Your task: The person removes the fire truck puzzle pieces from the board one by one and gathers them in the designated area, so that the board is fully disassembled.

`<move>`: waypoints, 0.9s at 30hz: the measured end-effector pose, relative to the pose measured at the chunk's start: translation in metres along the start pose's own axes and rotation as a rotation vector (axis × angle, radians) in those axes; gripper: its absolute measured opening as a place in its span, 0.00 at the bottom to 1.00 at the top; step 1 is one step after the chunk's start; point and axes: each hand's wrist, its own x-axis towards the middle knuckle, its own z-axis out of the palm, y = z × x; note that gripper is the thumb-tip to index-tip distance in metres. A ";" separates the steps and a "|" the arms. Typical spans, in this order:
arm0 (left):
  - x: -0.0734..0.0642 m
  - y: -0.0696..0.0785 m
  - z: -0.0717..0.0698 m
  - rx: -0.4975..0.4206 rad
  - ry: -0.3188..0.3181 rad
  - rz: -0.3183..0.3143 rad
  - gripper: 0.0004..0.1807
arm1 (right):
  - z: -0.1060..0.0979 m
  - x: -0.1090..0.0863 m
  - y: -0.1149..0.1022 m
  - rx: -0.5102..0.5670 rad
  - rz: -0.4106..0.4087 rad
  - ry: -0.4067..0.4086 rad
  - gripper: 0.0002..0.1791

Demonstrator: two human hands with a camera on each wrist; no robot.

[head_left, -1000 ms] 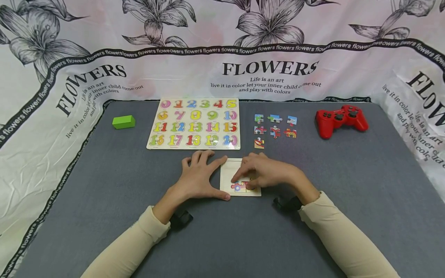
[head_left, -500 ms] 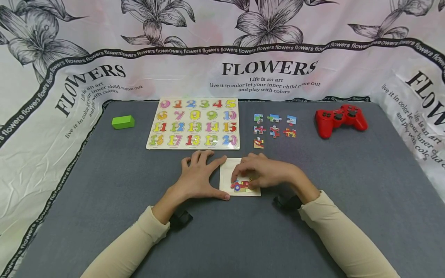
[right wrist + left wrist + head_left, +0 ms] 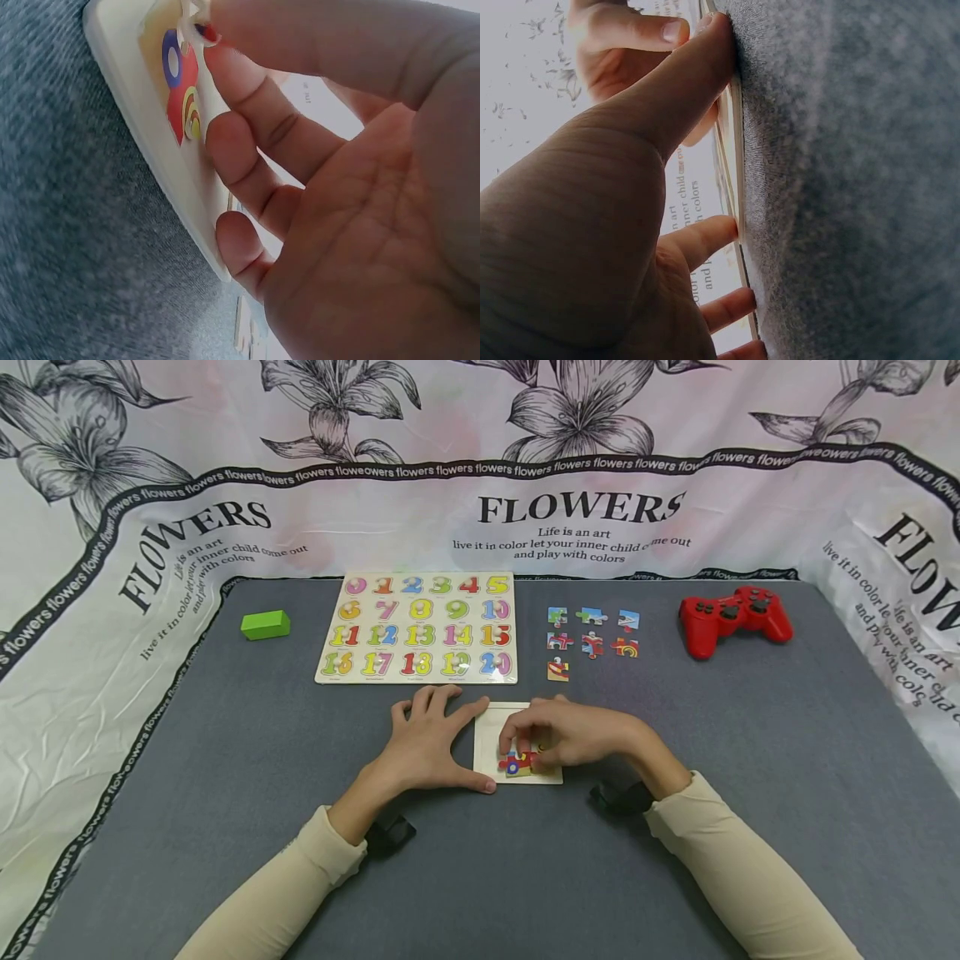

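Observation:
A small cream puzzle tray (image 3: 489,727) lies on the table between the hands. Its lower part carries joined jigsaw pieces (image 3: 517,767) with a red vehicle and a blue wheel; the right fingers partly cover them. My left hand (image 3: 429,745) is spread at the tray's left side, its thumb and index fingertip touching the edge. Over the tray, my right hand (image 3: 576,733) bends its fingers. In the right wrist view, its thumb and index finger pinch a jigsaw piece (image 3: 205,31), mostly hidden by the fingers. Coloured pieces (image 3: 180,94) show on the tray below.
Several loose jigsaw pieces (image 3: 592,645) lie in rows behind the right hand. A number board (image 3: 325,672) is beyond the left hand. A green block (image 3: 266,625) stands at the far left, a red game controller (image 3: 735,618) at the far right.
The right index finger has drawn in from its extended pose, and more of the red and blue picture shows below it. The left hand keeps its place at the tray's edge.

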 end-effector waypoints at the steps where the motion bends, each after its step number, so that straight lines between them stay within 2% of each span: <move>1: 0.000 0.000 0.000 0.000 0.001 0.002 0.61 | 0.000 0.000 0.000 0.009 -0.008 0.000 0.22; 6: 0.000 0.000 0.000 0.000 -0.001 0.003 0.61 | 0.002 0.003 0.001 0.065 -0.073 0.002 0.18; 11: 0.000 0.000 0.000 0.003 -0.002 -0.002 0.61 | -0.002 0.001 0.006 0.152 -0.043 0.030 0.16; 20: -0.002 0.001 0.000 0.017 -0.003 -0.007 0.61 | -0.029 -0.019 0.023 0.231 0.015 0.233 0.17; 27: -0.003 0.002 0.000 0.011 0.008 0.003 0.61 | -0.046 -0.039 0.042 0.187 0.085 0.358 0.18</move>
